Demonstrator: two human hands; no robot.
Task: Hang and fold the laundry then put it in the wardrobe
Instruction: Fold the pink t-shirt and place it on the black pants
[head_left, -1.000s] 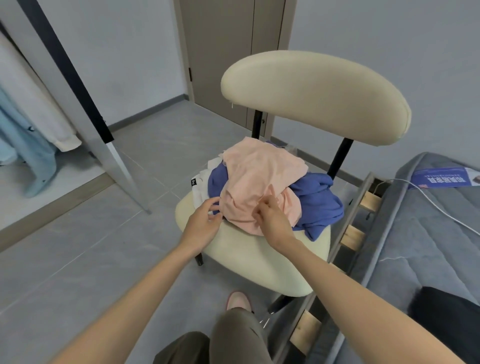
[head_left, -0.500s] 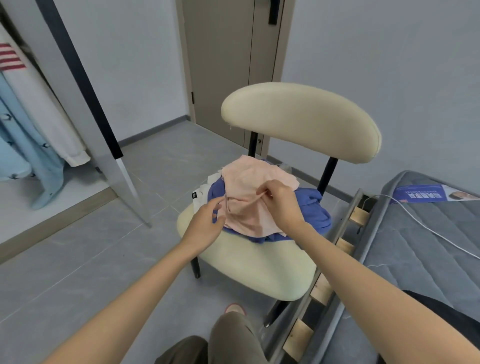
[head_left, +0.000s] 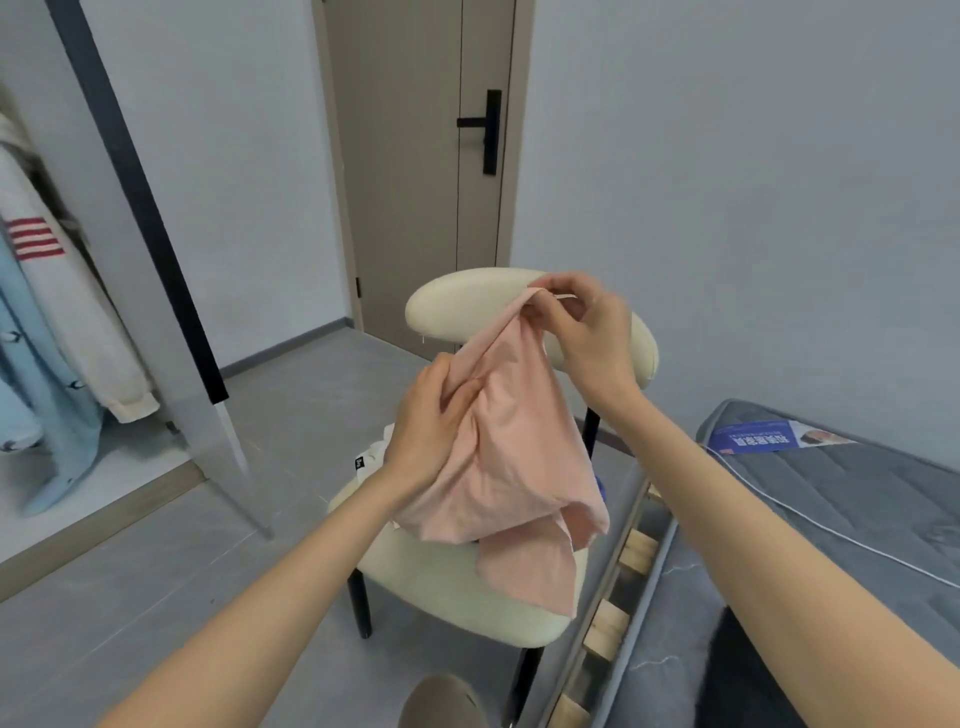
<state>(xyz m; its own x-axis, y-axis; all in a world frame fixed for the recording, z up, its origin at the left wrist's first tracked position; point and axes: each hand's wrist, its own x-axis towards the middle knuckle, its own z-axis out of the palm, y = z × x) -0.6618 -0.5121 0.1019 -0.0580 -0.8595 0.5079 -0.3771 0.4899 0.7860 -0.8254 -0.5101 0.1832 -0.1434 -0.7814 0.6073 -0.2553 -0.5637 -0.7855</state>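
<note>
**Pink garment held up over the chair**

Nearest us, our knee (head_left: 441, 701) shows at the bottom of the view. Just beyond it we hold the pink garment (head_left: 509, 467) in the air over the chair seat (head_left: 457, 587). Our left hand (head_left: 431, 421) grips a bunch of cloth at its left side, fingers (head_left: 460, 397) curled into the fabric. Our right hand (head_left: 587, 332), higher and farther out, pinches the top edge in front of the backrest (head_left: 457, 306). The hem hangs past the seat's right edge. A white garment (head_left: 376, 452) lies at the seat's left edge, and a sliver of blue cloth (head_left: 600, 486) shows at its right edge. To the right stands the bed (head_left: 857, 499), with a white cable (head_left: 779, 506) across it. Hanging clothes (head_left: 57, 322) are at the left. Farthest off is the door (head_left: 415, 182).
</note>
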